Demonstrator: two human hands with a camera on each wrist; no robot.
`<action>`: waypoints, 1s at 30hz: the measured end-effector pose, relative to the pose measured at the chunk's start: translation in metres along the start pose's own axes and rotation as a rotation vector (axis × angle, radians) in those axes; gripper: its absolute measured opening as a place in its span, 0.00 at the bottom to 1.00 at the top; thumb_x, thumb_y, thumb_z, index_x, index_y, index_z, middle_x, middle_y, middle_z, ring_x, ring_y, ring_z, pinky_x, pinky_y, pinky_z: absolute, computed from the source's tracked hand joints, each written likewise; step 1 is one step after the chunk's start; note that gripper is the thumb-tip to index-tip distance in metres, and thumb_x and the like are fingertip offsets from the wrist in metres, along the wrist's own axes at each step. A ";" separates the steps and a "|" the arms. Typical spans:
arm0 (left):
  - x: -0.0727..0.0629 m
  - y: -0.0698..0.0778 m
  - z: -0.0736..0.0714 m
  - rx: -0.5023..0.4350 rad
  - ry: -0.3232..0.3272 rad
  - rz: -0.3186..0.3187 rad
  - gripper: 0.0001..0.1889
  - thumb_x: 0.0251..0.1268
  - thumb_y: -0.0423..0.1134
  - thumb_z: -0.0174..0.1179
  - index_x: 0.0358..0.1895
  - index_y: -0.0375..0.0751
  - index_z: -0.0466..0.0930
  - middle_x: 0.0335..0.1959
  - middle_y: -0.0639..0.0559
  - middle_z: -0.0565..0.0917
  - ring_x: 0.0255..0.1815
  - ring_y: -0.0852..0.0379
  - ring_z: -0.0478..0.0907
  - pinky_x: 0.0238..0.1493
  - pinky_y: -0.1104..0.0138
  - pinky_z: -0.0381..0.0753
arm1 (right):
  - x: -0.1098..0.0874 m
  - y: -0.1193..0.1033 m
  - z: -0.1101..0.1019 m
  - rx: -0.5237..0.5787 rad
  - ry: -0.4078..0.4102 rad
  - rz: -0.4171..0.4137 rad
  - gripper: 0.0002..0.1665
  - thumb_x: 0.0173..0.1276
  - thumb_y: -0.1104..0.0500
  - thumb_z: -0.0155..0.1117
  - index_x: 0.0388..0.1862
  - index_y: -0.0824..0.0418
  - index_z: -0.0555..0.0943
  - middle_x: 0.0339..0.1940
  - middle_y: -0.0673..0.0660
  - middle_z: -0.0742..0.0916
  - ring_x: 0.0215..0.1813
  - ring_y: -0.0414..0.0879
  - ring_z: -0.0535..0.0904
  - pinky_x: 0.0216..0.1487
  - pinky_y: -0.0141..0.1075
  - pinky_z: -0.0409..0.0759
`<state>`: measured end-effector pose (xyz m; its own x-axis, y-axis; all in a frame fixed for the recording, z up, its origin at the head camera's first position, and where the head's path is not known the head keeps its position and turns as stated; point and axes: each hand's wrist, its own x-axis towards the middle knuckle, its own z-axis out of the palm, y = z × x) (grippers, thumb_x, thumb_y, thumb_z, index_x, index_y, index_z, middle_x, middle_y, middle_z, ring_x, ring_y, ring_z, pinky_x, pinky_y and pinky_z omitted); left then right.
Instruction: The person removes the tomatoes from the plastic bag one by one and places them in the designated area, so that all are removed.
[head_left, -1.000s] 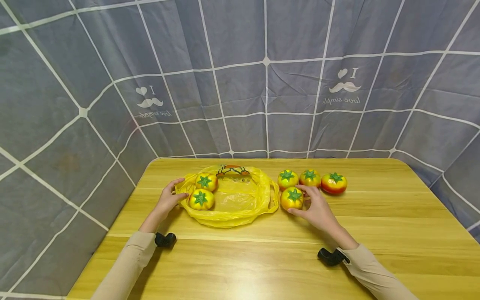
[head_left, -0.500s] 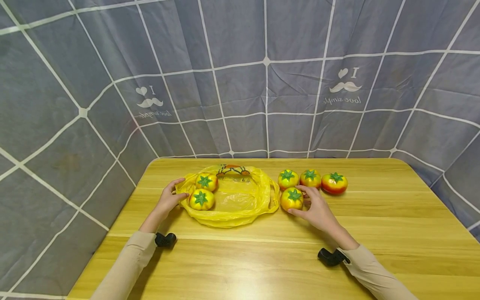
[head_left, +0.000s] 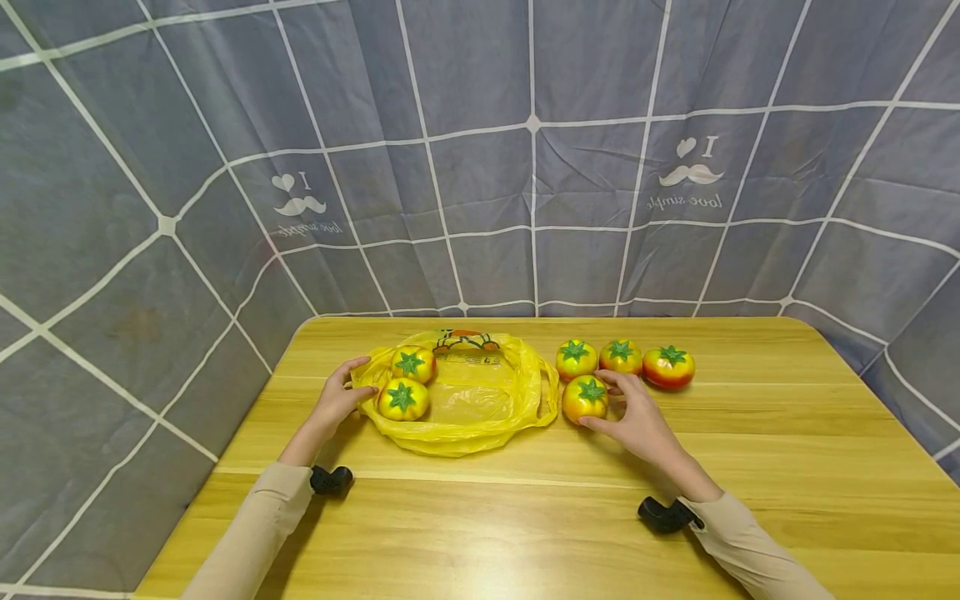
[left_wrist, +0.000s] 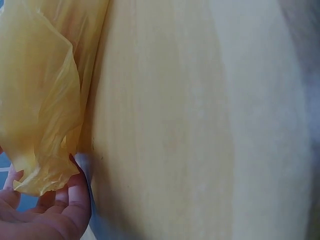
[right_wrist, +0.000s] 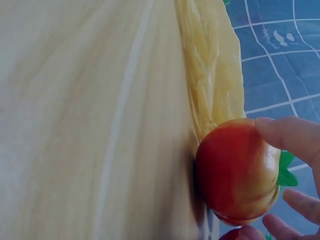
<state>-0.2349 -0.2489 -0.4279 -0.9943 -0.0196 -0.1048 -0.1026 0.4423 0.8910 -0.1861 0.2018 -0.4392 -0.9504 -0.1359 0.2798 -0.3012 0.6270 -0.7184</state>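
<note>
A yellow plastic bag (head_left: 472, 437) lies spread on the table with its mouth open upward. Two yellow-and-red toy tomatoes with green leaf tops, a front one (head_left: 402, 399) and a back one (head_left: 413, 364), sit inside its left part. My left hand (head_left: 337, 400) pinches the bag's left edge; in the left wrist view, fingers (left_wrist: 77, 197) curl at the gathered plastic. Just right of the bag, my right hand (head_left: 636, 418) holds another toy tomato (head_left: 584, 399) between thumb and fingers. The right wrist view shows the thumb on this tomato's red side (right_wrist: 235, 170).
Behind the held tomato stand three more toy tomatoes in a row: left (head_left: 576, 360), middle (head_left: 621, 357) and right (head_left: 669, 367). The wooden table (head_left: 480, 525) ends at a grey checked curtain (head_left: 480, 167) at the back.
My right hand and its tomato have shifted very slightly to the right. The left hand and the bag stay where they were.
</note>
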 end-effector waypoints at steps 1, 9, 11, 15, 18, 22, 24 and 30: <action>0.000 0.000 0.000 0.000 0.000 0.002 0.33 0.64 0.27 0.55 0.72 0.33 0.56 0.67 0.28 0.61 0.64 0.34 0.66 0.39 0.78 0.73 | 0.000 0.000 0.000 0.001 0.004 -0.006 0.42 0.49 0.57 0.79 0.62 0.66 0.71 0.58 0.67 0.76 0.53 0.61 0.78 0.54 0.54 0.77; -0.001 -0.001 0.000 0.004 0.003 0.012 0.33 0.64 0.28 0.55 0.72 0.33 0.56 0.65 0.28 0.63 0.60 0.37 0.68 0.37 0.79 0.72 | 0.000 -0.007 -0.003 0.040 0.032 -0.025 0.41 0.50 0.60 0.78 0.62 0.69 0.71 0.57 0.68 0.76 0.56 0.62 0.75 0.54 0.56 0.76; 0.000 -0.001 -0.001 0.009 0.002 0.009 0.33 0.64 0.28 0.55 0.72 0.34 0.56 0.64 0.29 0.63 0.60 0.38 0.68 0.37 0.79 0.72 | 0.001 -0.010 -0.003 0.047 0.042 -0.021 0.40 0.51 0.60 0.77 0.62 0.69 0.71 0.57 0.68 0.75 0.57 0.63 0.74 0.56 0.56 0.75; 0.000 -0.002 -0.002 0.009 -0.002 0.004 0.33 0.65 0.29 0.56 0.73 0.34 0.56 0.64 0.29 0.63 0.60 0.38 0.68 0.37 0.78 0.72 | 0.005 -0.018 -0.001 0.065 0.063 -0.011 0.40 0.51 0.62 0.77 0.63 0.69 0.70 0.58 0.69 0.74 0.57 0.63 0.74 0.59 0.55 0.74; 0.000 -0.001 -0.002 -0.001 -0.007 0.004 0.33 0.65 0.29 0.56 0.73 0.34 0.55 0.64 0.29 0.63 0.60 0.38 0.68 0.37 0.78 0.73 | 0.009 -0.026 0.001 0.072 0.080 -0.011 0.41 0.51 0.62 0.77 0.63 0.69 0.71 0.58 0.69 0.74 0.57 0.62 0.75 0.60 0.54 0.74; 0.000 0.000 -0.002 -0.006 -0.013 0.007 0.34 0.65 0.29 0.56 0.73 0.34 0.55 0.64 0.29 0.63 0.59 0.39 0.69 0.37 0.78 0.74 | 0.013 -0.036 0.005 0.066 0.103 -0.023 0.42 0.49 0.62 0.78 0.63 0.67 0.71 0.58 0.69 0.75 0.55 0.61 0.75 0.59 0.53 0.75; 0.000 0.001 -0.002 -0.002 -0.014 0.009 0.34 0.65 0.30 0.56 0.73 0.34 0.55 0.65 0.29 0.62 0.59 0.39 0.69 0.37 0.78 0.73 | 0.015 -0.040 0.007 0.061 0.111 -0.029 0.42 0.49 0.61 0.78 0.63 0.66 0.72 0.58 0.69 0.75 0.54 0.60 0.74 0.58 0.53 0.74; 0.001 0.001 -0.001 0.005 -0.009 0.010 0.33 0.65 0.30 0.56 0.73 0.35 0.56 0.64 0.30 0.63 0.57 0.41 0.69 0.36 0.78 0.74 | 0.021 -0.051 0.017 0.063 0.122 -0.067 0.42 0.49 0.59 0.78 0.64 0.62 0.72 0.59 0.65 0.76 0.57 0.59 0.72 0.57 0.55 0.71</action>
<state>-0.2364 -0.2494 -0.4269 -0.9950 -0.0072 -0.1001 -0.0927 0.4471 0.8897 -0.1916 0.1538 -0.4075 -0.9127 -0.0787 0.4010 -0.3712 0.5702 -0.7329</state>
